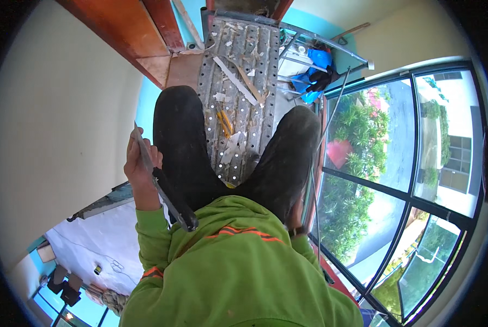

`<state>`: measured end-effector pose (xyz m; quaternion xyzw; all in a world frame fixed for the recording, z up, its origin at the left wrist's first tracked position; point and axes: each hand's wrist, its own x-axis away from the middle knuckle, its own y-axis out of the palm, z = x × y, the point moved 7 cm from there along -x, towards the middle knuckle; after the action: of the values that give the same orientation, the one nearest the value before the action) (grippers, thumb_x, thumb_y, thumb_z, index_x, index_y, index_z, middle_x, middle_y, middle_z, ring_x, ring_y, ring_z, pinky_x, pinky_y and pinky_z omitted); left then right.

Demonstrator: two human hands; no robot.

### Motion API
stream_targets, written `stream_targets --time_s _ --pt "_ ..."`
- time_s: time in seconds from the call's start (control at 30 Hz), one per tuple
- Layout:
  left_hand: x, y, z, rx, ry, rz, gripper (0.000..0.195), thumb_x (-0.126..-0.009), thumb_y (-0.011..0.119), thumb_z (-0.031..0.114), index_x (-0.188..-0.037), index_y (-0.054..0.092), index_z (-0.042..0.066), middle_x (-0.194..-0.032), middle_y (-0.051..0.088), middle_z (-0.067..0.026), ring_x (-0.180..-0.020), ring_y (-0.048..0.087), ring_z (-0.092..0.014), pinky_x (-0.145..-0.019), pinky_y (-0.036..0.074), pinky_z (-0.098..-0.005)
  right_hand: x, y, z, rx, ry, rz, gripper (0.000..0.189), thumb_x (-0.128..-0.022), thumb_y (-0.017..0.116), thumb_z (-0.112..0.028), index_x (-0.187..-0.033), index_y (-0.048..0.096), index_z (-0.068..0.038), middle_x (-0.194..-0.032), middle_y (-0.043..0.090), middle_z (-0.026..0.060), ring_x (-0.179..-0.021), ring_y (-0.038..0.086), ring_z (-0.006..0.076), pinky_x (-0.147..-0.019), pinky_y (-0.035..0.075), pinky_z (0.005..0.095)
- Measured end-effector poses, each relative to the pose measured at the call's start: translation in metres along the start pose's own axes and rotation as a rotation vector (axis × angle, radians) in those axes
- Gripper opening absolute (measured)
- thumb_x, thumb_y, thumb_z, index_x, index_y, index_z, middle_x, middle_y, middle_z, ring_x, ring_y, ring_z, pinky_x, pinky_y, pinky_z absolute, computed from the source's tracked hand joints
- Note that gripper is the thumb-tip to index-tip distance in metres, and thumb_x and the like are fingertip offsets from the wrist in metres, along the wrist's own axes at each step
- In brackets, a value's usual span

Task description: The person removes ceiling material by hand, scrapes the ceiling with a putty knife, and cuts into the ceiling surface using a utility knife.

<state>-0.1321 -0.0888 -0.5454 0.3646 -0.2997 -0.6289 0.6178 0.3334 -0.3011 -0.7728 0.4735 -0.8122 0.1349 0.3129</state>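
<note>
My left hand (143, 157) holds a long flat tool with a pale, pointed blade and a thick black handle (172, 196); its exact kind is unclear. The handle slants down past my wrist toward my green top. My right hand (296, 212) is low beside my right thigh, near the window frame, mostly hidden by the leg; what it touches cannot be seen. Between my knees, a yellow utility knife (225, 123) lies on the perforated metal scaffold plank (264, 49). Farther along the plank lie a long white strip (235, 81), a brownish strip (250, 83) and scattered pale scraps (233, 149).
A pale wall surface (64, 122) rises at the left. The black-framed window (409, 196) stands close on the right, with a thin metal rod (334, 110) beside it. Scaffold rails (329, 43) cross the far end, near blue plastic (319, 59). The floor (92, 241) lies lower left.
</note>
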Motion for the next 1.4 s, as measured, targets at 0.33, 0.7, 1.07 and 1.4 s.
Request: stream_targets --time_s 0.33,0.7,1.07,1.4 --pt "-0.019 0.000 -0.007 -0.110 -0.081 0.070 0.040 -0.093 0.049 0.022 -0.129 0.043 0.005 -0.076 0.054 -0.0013 -0.058 0.049 -0.013 -0.053 0.043 -0.0286 0.025 0.117 -0.146 -0.588 0.280 -0.378 0.038 -0.094 0.045 -0.016 -0.128 0.047 0.000 -0.122 0.057 0.0172 -0.114 0.054 0.0241 -0.099 0.040 0.0347" --pt "-0.011 0.004 -0.011 -0.159 -0.034 0.206 0.040 -0.094 0.048 0.024 -0.127 0.045 0.002 -0.085 0.055 -0.0031 -0.068 0.053 -0.013 -0.057 0.043 -0.0290 0.183 0.182 -0.356 0.516 -1.170 -0.003 0.053 -0.098 0.031 -0.044 -0.128 0.045 -0.001 -0.124 0.053 0.0179 -0.090 0.064 0.0298 -0.071 0.052 0.0338" --pt "0.000 -0.014 0.005 -0.134 0.043 0.183 0.041 -0.094 0.046 0.021 -0.130 0.044 0.002 -0.103 0.060 -0.0055 -0.080 0.063 -0.018 -0.062 0.050 -0.0332 -0.093 -0.044 -0.127 0.639 -0.418 0.161 0.033 -0.096 0.038 -0.014 -0.122 0.046 0.004 -0.121 0.051 0.0231 -0.111 0.050 0.0362 -0.095 0.040 0.0431" --pt "-0.005 -0.020 0.002 -0.177 0.024 0.202 0.041 -0.094 0.046 0.021 -0.131 0.045 0.002 -0.107 0.058 -0.0056 -0.079 0.061 -0.018 -0.064 0.050 -0.0337 0.155 0.252 -0.241 1.217 -1.389 -1.000 0.048 -0.077 0.066 -0.030 -0.120 0.057 -0.011 -0.128 0.053 0.0151 -0.121 0.047 0.0303 -0.104 0.034 0.0445"
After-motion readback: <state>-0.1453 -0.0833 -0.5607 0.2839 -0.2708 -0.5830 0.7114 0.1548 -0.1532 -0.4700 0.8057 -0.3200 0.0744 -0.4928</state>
